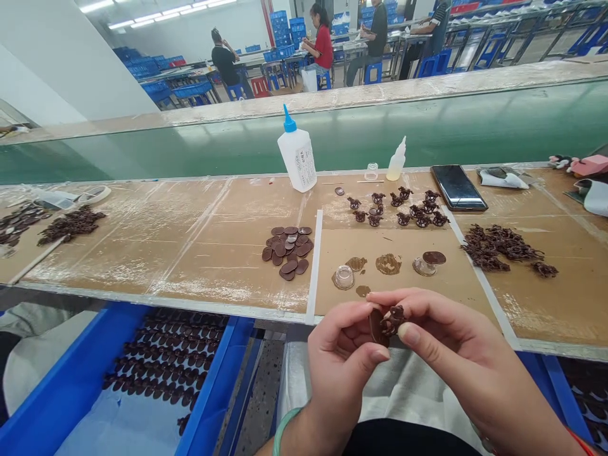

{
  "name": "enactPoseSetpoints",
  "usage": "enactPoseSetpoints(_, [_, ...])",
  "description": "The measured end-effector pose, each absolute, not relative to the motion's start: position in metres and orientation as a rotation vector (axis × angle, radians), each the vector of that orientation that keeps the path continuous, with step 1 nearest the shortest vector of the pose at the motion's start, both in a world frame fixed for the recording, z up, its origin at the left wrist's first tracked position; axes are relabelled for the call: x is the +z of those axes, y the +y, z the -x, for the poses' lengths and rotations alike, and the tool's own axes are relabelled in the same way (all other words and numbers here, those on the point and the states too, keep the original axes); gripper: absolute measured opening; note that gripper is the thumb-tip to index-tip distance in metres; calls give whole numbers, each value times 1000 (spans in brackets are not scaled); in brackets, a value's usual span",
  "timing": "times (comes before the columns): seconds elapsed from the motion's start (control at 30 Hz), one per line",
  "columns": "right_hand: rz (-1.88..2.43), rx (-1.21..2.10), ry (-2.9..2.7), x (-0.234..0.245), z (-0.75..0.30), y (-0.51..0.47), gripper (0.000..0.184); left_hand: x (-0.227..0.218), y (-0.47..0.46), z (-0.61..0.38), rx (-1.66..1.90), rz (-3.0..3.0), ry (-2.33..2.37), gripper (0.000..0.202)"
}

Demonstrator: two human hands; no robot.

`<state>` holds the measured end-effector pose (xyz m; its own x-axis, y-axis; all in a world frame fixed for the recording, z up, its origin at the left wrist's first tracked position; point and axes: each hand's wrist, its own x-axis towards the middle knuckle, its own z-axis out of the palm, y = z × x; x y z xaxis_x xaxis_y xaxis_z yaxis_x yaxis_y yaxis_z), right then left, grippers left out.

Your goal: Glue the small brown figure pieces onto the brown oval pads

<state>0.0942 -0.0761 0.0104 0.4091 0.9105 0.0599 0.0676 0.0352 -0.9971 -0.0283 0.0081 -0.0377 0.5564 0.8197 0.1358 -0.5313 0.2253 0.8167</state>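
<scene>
My left hand (342,354) pinches a flat brown oval disc (375,324) upright near the bench's front edge. My right hand (444,339) pinches a small brown figurine (393,318) and presses it against that disc. Both hands meet just below the cardboard work mat (403,278). On the mat lie glue stains (388,263) and two small clear cups (344,277), one with a brown disc (434,258) resting on it. A pile of brown discs (287,249) lies to the left. Finished brown figurines (399,208) stand in a group further back.
A white glue bottle with a blue cap (297,156) and a small dropper bottle (396,161) stand at the back. A black phone (458,187) and a heap of brown parts (501,247) lie right. A blue bin (71,380) of brown pieces sits lower left. A green conveyor (427,126) runs behind; people sit far back.
</scene>
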Motion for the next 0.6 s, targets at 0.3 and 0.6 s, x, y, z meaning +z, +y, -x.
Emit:
enactPoseSetpoints(0.3, [1421, 763, -1012, 12, -94, -76, 11, -36, 7, 28, 969, -959, 363, 33])
enactPoseSetpoints(0.6, [1442, 720, -1066, 15, -94, -76, 10, -39, 5, 29, 973, -965, 382, 31])
